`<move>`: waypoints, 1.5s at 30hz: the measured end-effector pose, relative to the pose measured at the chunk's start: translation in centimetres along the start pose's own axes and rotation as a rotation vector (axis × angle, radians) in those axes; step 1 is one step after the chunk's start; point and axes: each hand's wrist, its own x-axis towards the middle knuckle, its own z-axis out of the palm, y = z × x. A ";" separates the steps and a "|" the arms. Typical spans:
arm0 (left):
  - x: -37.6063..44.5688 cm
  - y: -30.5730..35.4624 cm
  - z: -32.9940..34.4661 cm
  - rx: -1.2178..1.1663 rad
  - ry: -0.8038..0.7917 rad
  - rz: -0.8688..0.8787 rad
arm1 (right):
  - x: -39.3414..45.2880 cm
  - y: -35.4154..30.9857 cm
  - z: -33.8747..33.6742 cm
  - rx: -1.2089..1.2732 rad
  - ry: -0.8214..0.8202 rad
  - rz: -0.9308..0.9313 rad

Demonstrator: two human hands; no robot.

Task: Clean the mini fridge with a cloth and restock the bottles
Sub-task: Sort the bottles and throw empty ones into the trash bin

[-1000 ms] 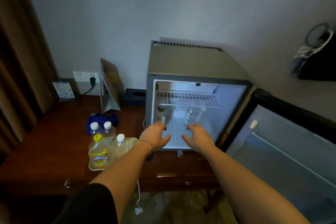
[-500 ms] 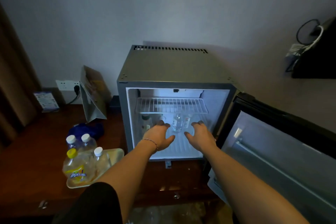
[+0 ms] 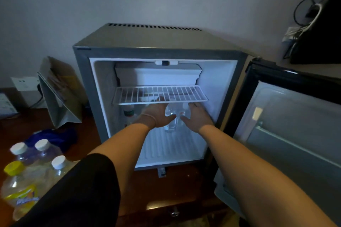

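Left grip: the left hand (image 3: 156,115) reaches into the mini fridge (image 3: 162,86) under the wire shelf (image 3: 160,95), fingers spread, holding nothing, just left of the clear bottles (image 3: 174,118).
Right grip: the right hand (image 3: 198,116) is inside too, fingers spread and relaxed, just right of those bottles; whether it touches them I cannot tell.
Fridge contents: clear bottles stand at the far end of the fridge floor between the two hands; another bottle with a dark cap (image 3: 129,115) stands at the far left.
Door: the fridge door (image 3: 295,121) hangs open to the right.
Bottles outside: three white-capped bottles (image 3: 43,150) and a yellow-capped bottle (image 3: 19,188) stand on a tray at near left on the wooden surface (image 3: 24,129).
Cloth: a blue cloth (image 3: 59,137) lies on the surface just beyond them, left of the fridge.
Background: a folded card (image 3: 59,90) stands by the wall.
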 end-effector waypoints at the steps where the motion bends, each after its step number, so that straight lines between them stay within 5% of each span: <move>1: 0.3 -0.1 0.3 0.018 0.006 0.003 | 0.4 0.2 0.5 0.011 0.017 -0.011; 11: 4.2 -0.2 2.1 -0.007 0.046 0.146 | 4.8 0.8 2.7 0.080 0.084 -0.073; 22: 4.9 -0.6 3.0 -0.200 0.165 -0.023 | 3.8 1.0 3.0 0.083 0.065 -0.054; 33: -3.4 0.4 0.1 -0.310 0.120 0.003 | -2.9 -3.9 0.4 0.059 -0.084 0.092; 45: -16.2 1.2 -6.7 -0.335 0.162 -0.071 | -11.4 -11.8 -5.1 0.118 -0.038 -0.062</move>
